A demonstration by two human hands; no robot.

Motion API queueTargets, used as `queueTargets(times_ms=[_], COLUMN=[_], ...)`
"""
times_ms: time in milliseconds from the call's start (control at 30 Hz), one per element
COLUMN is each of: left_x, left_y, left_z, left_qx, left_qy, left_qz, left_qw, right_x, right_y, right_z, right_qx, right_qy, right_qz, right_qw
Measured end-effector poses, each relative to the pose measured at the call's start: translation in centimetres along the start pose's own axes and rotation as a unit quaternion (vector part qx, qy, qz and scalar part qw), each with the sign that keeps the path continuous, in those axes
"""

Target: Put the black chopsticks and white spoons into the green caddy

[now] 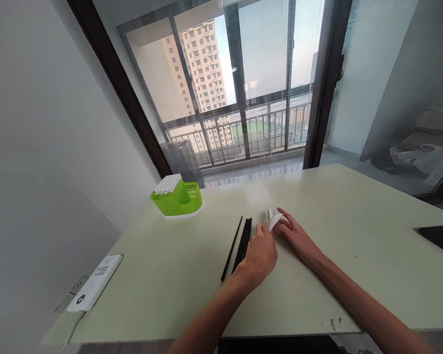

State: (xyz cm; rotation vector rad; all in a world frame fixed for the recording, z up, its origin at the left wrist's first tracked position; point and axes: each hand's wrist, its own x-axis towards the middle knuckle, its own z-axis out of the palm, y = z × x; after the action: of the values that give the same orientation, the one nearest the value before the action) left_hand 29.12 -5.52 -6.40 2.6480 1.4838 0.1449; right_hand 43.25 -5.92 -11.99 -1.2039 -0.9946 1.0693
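My left hand (261, 251) is closed, its fingers pinching the lower edge of a thin white piece that looks like a folded tissue (271, 216). From the other side my right hand (291, 232) curls its fingers around the same white piece. What lies inside the tissue, if anything, is hidden. Just left of my hands several black chopsticks (246, 231) lie side by side, partly covered by my left hand. A single black chopstick (232, 250) rests a little apart from them, further left.
A green and white utensil holder (177, 196) stands at the back left of the pale green table (177, 275). At the left edge lies a white power strip or charger (96, 282) with a cable. A flat black object (441, 238) sits at the right. Glass doors rise behind.
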Motion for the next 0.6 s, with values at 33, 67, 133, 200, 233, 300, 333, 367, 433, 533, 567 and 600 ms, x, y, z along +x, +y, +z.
queueTargets(times_ms=[33, 67, 133, 200, 233, 300, 333, 367, 433, 533, 567, 600], left_x=[0.0, 0.1, 0.2, 0.2, 0.2, 0.2, 0.2, 0.2, 0.1, 0.2, 0.2, 0.2], left_y=[0.0, 0.1, 0.2, 0.3, 0.4, 0.6, 0.7, 0.8, 1.1, 1.7, 1.9, 2.2], left_z=[0.0, 0.0, 0.0, -0.1, -0.2, -0.2, -0.1, 0.0, 0.3, 1.0, 1.2, 1.4], left_qx=[0.0, 0.0, -0.002, -0.003, -0.004, -0.002, 0.002, 0.007, 0.026, 0.062, 0.072, 0.08], left_qy=[-0.001, -0.002, -0.008, -0.016, -0.02, -0.027, -0.031, -0.033, -0.035, -0.024, -0.018, -0.012], left_qz=[-0.001, -0.002, -0.004, -0.008, -0.011, -0.019, -0.022, -0.025, -0.027, -0.018, -0.017, -0.017], left_qw=[1.0, 1.0, 1.0, 1.0, 1.0, 0.999, 0.999, 0.999, 0.999, 0.998, 0.997, 0.997], right_x=[-0.1, -0.1, -0.3, -0.5, -0.5, -0.6, -0.5, -0.5, -0.3, 0.2, 0.3, 0.4], right_y=[-0.2, -0.4, -0.9, -1.3, -1.4, -1.5, -1.4, -1.3, -0.8, -0.2, -0.1, 0.0], right_z=[0.0, 0.1, 0.2, 0.3, 0.3, 0.3, 0.3, 0.3, 0.3, 0.2, 0.1, 0.0], right_qx=[-0.018, -0.033, -0.049, -0.057, -0.06, -0.07, -0.079, -0.09, -0.113, -0.124, -0.12, -0.113], right_qy=[0.003, 0.005, 0.01, 0.015, 0.017, 0.022, 0.026, 0.031, 0.04, 0.074, 0.093, 0.115], right_qz=[-0.001, -0.003, -0.008, -0.016, -0.02, -0.023, -0.025, -0.029, -0.036, -0.043, -0.046, -0.048], right_qw=[1.0, 0.999, 0.999, 0.998, 0.998, 0.997, 0.996, 0.995, 0.992, 0.989, 0.987, 0.986])
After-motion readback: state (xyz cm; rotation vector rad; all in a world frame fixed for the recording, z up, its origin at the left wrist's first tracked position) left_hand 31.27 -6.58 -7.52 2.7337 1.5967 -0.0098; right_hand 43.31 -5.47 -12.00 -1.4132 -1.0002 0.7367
